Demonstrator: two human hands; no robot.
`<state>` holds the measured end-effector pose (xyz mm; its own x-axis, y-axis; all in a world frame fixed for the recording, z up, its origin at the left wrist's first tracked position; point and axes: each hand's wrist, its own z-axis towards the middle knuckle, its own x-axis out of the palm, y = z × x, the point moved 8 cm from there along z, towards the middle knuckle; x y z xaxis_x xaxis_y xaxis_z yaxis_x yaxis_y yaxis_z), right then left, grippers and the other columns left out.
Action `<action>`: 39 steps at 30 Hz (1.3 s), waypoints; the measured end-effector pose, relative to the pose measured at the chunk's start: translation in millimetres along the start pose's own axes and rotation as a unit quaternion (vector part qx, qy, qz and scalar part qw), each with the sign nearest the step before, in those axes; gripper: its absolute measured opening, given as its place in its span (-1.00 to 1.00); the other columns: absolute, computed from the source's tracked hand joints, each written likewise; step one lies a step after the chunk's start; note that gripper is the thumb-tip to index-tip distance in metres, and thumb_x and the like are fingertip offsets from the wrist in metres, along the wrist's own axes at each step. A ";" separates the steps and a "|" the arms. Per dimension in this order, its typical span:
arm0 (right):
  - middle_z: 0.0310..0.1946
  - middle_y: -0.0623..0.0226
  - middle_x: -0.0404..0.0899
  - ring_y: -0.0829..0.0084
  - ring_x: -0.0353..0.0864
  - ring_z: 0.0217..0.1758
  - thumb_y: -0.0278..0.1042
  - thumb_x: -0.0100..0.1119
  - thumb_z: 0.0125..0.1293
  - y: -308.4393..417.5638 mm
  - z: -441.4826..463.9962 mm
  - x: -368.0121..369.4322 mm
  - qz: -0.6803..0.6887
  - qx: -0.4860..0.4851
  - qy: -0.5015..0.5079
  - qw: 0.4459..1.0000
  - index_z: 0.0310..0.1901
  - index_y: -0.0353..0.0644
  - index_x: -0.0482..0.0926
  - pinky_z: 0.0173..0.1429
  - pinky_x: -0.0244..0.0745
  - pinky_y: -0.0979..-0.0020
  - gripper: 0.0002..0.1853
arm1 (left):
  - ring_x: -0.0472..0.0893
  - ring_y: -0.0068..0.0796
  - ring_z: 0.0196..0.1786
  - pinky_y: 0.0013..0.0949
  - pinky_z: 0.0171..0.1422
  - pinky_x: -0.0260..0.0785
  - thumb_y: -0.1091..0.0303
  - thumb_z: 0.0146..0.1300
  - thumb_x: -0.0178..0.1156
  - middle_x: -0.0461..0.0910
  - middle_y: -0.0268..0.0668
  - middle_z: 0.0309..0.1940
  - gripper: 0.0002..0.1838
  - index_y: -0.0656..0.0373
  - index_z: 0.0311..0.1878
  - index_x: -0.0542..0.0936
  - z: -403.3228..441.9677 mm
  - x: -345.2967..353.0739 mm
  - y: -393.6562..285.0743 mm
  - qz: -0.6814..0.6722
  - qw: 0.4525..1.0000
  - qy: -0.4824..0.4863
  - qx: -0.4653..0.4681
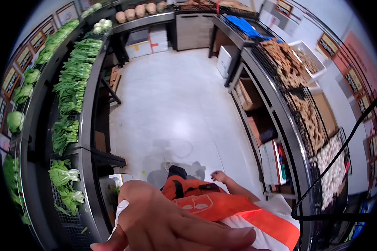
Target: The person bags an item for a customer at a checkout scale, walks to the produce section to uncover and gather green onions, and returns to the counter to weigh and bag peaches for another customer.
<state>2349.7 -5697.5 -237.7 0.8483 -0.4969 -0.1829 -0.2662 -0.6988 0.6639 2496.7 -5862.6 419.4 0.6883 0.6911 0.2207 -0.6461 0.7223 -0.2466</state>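
My left hand is raised very close to the camera at the bottom of the view. Its fingers stretch to the right and the thumb stands apart; nothing shows in it, though its lower part is cut off by the frame edge. Further down, my right hand hangs beside my body over the floor, fingers loosely bent and holding nothing visible. Between the two hands is the orange apron that I wear over a white shirt. Neither hand touches the produce.
Leafy greens line the left shelf, with loose lettuce-like heads nearer me. Ginger and garlic fill racks on the right. A black cable crosses the right side. Pale floor lies between the shelves; boxes stand underneath.
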 end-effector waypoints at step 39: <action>-0.51 0.23 0.55 0.48 0.53 -0.52 -0.24 0.09 0.10 503.0 386.4 203.3 -0.403 -0.235 0.402 0.788 -0.29 -0.32 0.52 -0.40 0.44 0.50 -0.72 | -0.14 -0.10 0.39 0.09 0.36 -0.53 -0.08 0.03 0.02 0.00 -0.03 0.30 -0.09 0.21 0.33 -0.13 -624.2 -155.6 60.5 0.084 -0.147 -0.855 -0.490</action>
<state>2211.4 -6348.8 -221.1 0.7212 0.6296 -0.2890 0.5456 -0.2591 0.7970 2556.4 -5943.4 -218.9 -0.7430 0.2480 -0.6216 0.2663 0.9617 0.0654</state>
